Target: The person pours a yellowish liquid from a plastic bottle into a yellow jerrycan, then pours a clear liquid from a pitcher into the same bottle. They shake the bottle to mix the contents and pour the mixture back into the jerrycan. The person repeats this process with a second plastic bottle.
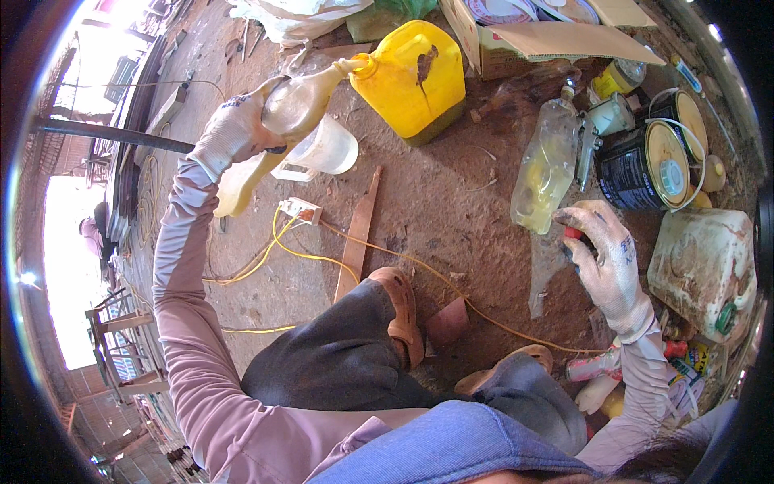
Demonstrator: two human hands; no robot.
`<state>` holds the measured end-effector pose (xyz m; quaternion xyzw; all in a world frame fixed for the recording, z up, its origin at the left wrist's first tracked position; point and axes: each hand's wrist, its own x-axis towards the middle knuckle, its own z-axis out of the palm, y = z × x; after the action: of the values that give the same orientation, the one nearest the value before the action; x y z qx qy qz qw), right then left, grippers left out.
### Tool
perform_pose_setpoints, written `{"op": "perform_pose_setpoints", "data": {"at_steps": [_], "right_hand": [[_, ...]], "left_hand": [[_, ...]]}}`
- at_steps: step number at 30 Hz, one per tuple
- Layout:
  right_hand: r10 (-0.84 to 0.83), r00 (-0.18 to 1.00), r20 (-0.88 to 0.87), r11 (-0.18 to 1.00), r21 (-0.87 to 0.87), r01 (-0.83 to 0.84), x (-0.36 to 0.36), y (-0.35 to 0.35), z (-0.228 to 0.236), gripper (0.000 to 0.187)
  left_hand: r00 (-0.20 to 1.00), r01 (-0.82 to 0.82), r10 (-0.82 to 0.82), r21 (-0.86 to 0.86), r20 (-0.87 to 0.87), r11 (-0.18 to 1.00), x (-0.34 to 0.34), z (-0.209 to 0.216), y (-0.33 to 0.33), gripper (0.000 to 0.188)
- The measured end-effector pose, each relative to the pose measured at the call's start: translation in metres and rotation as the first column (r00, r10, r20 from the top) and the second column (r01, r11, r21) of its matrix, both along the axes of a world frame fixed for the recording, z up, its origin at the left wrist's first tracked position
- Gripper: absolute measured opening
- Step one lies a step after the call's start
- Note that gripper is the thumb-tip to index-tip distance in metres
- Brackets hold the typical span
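Note:
My left hand (234, 133), in a whitish work glove, is closed round the middle of a clear plastic bottle (300, 105) with a yellowish tint. The bottle's narrow neck meets the spout of a yellow jerrycan (415, 81), which has a dark stain on its side; I cannot tell whether liquid is flowing. A translucent white plastic jug (326, 147) stands just beside the bottle. My right hand (606, 254), gloved too, pinches a small red cap (572, 232) between thumb and fingers. Near it lies another clear bottle (542, 165) with yellowish liquid inside.
Paint tins (625, 173) and a dirty white jerrycan (701, 262) crowd the right side. A cardboard box (556, 39) of tins stands at the back. Across the ground run yellow cords (435, 270), a white socket block (300, 211) and a wooden strip (359, 234).

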<state>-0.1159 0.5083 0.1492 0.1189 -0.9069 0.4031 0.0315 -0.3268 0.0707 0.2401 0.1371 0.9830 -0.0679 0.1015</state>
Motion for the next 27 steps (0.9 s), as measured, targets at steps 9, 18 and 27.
{"op": "perform_pose_setpoints", "data": {"at_steps": [9, 18, 27], "right_hand": [[-0.02, 0.998, 0.053, 0.999, -0.043, 0.022, 0.0019, -0.0009, -0.0004, 0.031], [-0.009, 1.0, 0.029, 0.997, -0.076, 0.012, 0.0028, -0.0014, -0.0061, 0.033], [0.014, 1.0, 0.016, 0.999, -0.032, -0.013, 0.0006, -0.0022, -0.0037, 0.034]], "left_hand": [[1.0, 0.006, -0.006, 0.004, 0.007, 1.0, -0.0036, -0.0007, -0.0042, 0.089], [0.998, 0.048, -0.049, -0.014, -0.025, 0.999, -0.0043, -0.0022, -0.0063, 0.089], [0.997, -0.067, 0.069, -0.05, 0.03, 0.997, -0.0042, 0.0032, -0.0002, 0.095]]}}
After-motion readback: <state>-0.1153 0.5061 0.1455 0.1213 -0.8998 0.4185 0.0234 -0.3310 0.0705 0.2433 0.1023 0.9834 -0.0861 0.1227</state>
